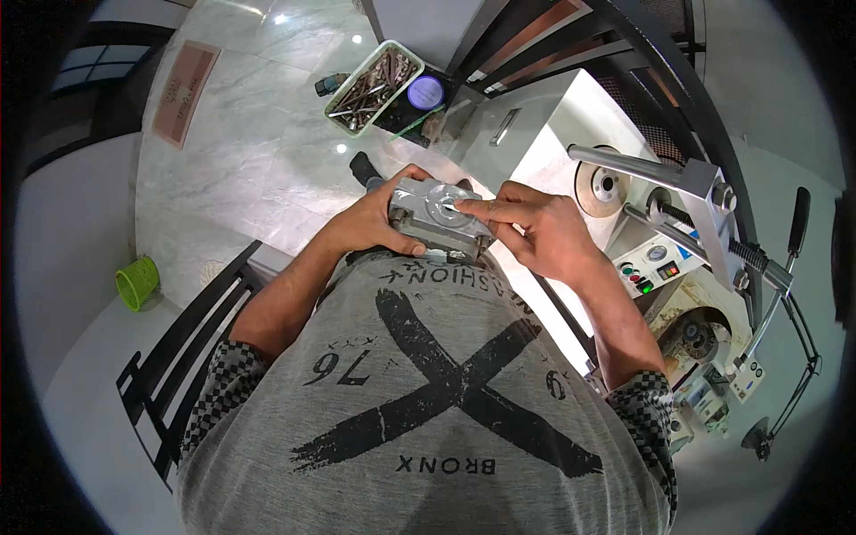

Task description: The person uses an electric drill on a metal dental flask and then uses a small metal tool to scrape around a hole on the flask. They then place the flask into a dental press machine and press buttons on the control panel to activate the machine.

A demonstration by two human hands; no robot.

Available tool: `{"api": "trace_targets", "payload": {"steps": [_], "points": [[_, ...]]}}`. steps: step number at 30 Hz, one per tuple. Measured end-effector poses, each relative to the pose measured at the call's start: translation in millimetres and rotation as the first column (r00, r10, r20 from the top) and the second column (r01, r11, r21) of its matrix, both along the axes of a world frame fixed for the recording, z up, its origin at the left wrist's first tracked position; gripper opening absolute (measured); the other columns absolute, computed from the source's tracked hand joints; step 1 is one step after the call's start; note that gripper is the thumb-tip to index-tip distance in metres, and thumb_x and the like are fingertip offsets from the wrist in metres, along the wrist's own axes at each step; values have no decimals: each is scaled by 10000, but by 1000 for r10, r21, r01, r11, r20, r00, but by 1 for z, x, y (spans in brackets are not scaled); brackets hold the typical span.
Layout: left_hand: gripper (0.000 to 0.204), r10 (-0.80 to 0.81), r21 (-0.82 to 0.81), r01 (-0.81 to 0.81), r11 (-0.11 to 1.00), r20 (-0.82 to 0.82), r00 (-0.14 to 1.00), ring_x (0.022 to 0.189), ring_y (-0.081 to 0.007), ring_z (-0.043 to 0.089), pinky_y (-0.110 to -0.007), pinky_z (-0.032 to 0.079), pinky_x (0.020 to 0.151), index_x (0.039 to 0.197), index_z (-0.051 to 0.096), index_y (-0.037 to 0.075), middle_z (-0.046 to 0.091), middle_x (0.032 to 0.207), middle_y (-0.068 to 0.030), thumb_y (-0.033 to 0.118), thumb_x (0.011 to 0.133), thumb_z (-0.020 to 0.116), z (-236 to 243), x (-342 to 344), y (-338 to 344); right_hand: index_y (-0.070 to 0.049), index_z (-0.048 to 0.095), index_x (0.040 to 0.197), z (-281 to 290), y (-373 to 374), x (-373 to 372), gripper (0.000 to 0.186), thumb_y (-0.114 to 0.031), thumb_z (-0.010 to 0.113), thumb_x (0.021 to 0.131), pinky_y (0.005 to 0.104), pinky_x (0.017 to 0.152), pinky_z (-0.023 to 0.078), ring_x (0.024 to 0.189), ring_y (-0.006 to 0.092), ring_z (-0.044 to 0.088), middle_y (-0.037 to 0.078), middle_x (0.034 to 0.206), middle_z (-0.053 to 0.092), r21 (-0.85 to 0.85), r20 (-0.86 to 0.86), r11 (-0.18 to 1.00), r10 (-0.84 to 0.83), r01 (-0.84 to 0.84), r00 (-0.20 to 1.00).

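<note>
Left hand (pixel 367 221): closed partway around the left end of a grey metal block (pixel 437 231), thumb on the near side, fingers at the far side; apparently a steadying hold. Right hand (pixel 548 230): index finger extended onto the block's round face (pixel 437 203), other fingers curled; whether it pinches something small cannot be told. Block: directly before the grey shirt (pixel 446 428), round face up, presumably so the face lies open to sight and fingertip; support beneath hidden. Far side, floor: pale-rimmed tray (pixel 356 79) of loose metal pieces (pixel 382 82), likely boxed to stop scattering; purple-topped tub (pixel 426 93) just right of it. Right: metal disc (pixel 599 185) beside a button panel (pixel 658 264), both within seeming arm's reach. Left: green bucket (pixel 136 283), well apart, beyond a black slatted seat (pixel 187 370).
</note>
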State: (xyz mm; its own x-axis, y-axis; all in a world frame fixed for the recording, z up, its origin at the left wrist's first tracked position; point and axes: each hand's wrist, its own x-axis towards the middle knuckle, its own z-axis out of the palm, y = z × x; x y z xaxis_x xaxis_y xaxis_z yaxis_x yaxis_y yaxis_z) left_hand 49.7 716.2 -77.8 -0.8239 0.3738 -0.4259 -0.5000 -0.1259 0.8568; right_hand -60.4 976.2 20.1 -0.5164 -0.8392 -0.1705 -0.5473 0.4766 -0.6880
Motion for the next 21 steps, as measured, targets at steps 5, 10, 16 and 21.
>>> {"api": "trace_targets", "payload": {"steps": [5, 10, 16, 21], "points": [[963, 25, -3, -25, 1000, -13, 1000, 1206, -223, 559, -362, 401, 1075, 1400, 445, 115, 612, 1258, -79, 208, 585, 950, -8, 4, 1, -281, 724, 1272, 8, -3, 8, 353, -179, 660, 941, 376, 672, 602, 716, 250, 710, 50, 979, 702, 132, 11, 990, -48, 46, 999], [954, 4, -34, -4, 999, -15, 1000, 1208, -233, 557, -359, 407, 1067, 1405, 428, 110, 607, 1270, -95, 222, 616, 952, 4, 1, 2, -279, 714, 1286, 7, -6, 17, 334, -199, 631, 972, 397, 683, 600, 735, 281, 717, 69, 977, 703, 208, 20, 968, -144, 137, 989], [922, 13, -55, -16, 998, -44, 999, 1173, -214, 557, -342, 414, 1044, 1397, 428, 107, 616, 1232, -91, 222, 641, 942, 4, 3, 2, -242, 713, 1288, 8, -6, 25, 330, -191, 619, 976, 428, 660, 589, 743, 315, 716, 130, 933, 695, 162, 42, 970, -189, 180, 981], [907, 47, -34, -47, 998, -4, 999, 1157, -208, 559, -332, 418, 1034, 1400, 427, 97, 617, 1216, -95, 212, 652, 926, 3, 5, 2, -189, 721, 1272, 18, -14, 36, 323, -159, 633, 963, 451, 660, 583, 740, 342, 711, 148, 902, 692, 170, 28, 957, -245, 236, 969]]}}
